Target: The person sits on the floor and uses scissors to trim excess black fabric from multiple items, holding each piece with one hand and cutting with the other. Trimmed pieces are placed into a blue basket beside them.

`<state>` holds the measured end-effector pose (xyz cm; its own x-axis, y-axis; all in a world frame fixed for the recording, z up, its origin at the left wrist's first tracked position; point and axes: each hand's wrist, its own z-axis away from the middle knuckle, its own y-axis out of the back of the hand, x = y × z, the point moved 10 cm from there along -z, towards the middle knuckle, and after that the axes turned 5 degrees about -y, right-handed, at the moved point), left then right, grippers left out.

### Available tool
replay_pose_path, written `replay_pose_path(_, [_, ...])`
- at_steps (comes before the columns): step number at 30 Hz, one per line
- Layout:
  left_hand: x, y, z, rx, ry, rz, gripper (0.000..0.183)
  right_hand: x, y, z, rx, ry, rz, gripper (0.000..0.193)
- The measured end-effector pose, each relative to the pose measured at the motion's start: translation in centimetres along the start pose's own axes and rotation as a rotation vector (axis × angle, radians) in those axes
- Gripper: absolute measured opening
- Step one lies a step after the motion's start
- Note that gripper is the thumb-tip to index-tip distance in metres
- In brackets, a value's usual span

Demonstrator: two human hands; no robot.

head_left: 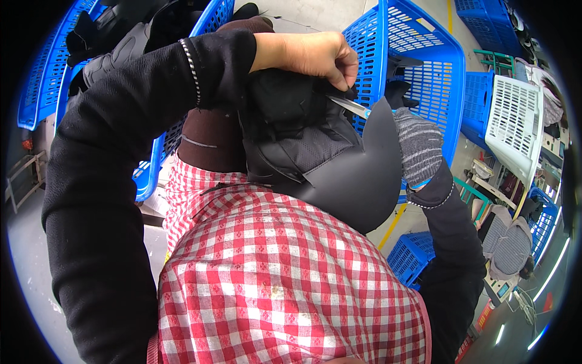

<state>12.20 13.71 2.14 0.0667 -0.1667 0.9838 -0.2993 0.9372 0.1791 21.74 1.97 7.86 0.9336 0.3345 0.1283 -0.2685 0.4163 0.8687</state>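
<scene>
Across my lap lies a black sewn piece, with smooth leather-like panels and a mesh-like part. Its kind I cannot make out. My left hand, bare, reaches over the top and pinches the far edge of the piece between thumb and fingers. On the right, my right hand wears a grey striped knit glove and is closed around a pair of scissors. Their metal blades point toward the spot beside my left fingertips. A raised smooth flap hides the scissors' handles and most of my right fingers.
Just beyond the piece stands a blue plastic crate with dark pieces inside. At left, another blue crate is heaped with black pieces. Further right are a white crate and a small blue crate. A red checked apron covers my lap.
</scene>
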Motion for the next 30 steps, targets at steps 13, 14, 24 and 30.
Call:
replay_pose_path(13, [0.4,3.5,4.2,0.145,-0.030,-0.397,0.047,4.6,-10.1,1.1,0.116,-0.380,-1.946,0.034])
replay_pose_path(14, [1.8,4.1,4.3,0.146,-0.020,-0.411,0.044,4.8,-9.8,1.2,0.094,-0.356,-1.949,0.033])
replay_pose_path(24, [18.2,9.7,17.1,1.164,-0.358,-0.769,0.040,7.6,7.7,5.2,0.785,0.001,-1.762,0.032])
replay_pose_path(30, [16.6,-4.6,15.0,0.987,-0.438,-1.014,0.045,-5.1,5.0,-1.0,0.647,0.199,-1.861,0.038])
